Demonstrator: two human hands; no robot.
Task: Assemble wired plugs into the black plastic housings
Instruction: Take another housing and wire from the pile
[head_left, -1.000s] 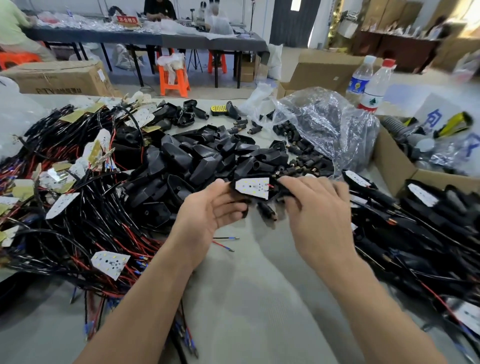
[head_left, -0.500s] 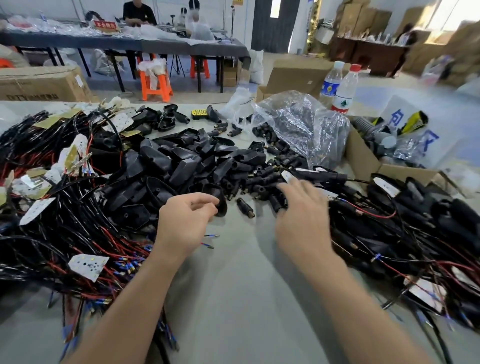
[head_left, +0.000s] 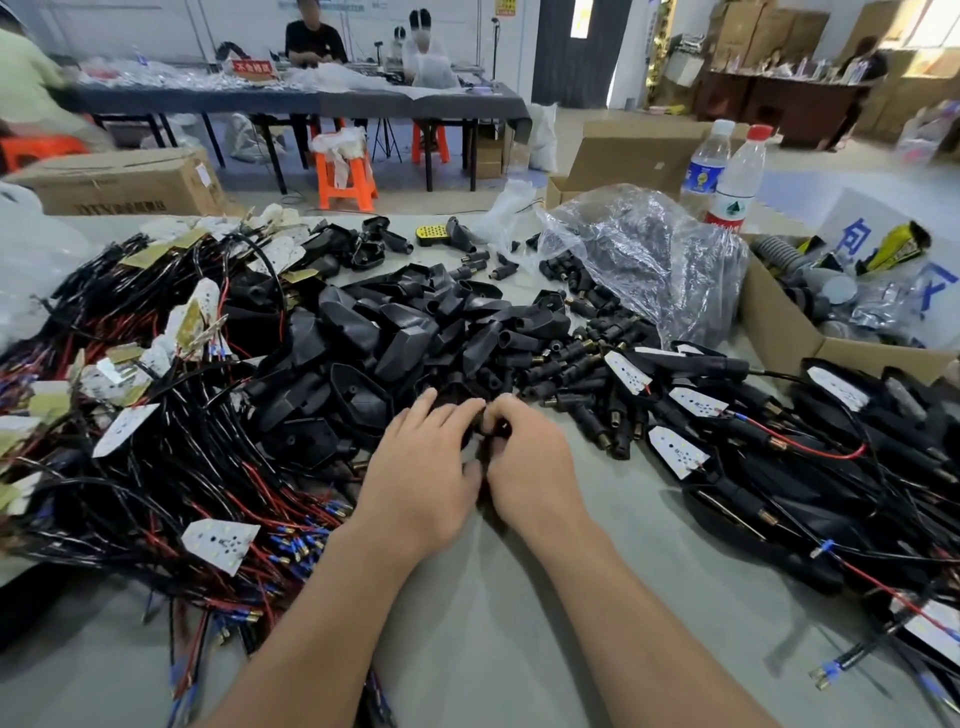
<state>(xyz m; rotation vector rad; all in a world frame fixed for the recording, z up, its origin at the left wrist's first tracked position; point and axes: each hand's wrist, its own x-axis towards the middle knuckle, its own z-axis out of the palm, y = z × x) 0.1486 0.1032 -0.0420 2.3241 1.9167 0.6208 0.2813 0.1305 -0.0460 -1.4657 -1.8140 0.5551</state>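
A heap of black plastic housings fills the middle of the grey table. Loose black plugs with brass tips lie to its right. My left hand and my right hand meet at the heap's near edge, fingers curled round a small black part between them. Most of that part is hidden by the fingers. Wired bundles with white LED boards lie left, and finished wired pieces pile up on the right.
A clear plastic bag of plugs sits behind the heap. A cardboard box with grey parts stands at the right, two water bottles behind it. Other people work at a far table. Bare table surface lies under my forearms.
My right hand left the wired piece with the white board on the right pile and came back to the centre. Both hands now close together on a small black part.
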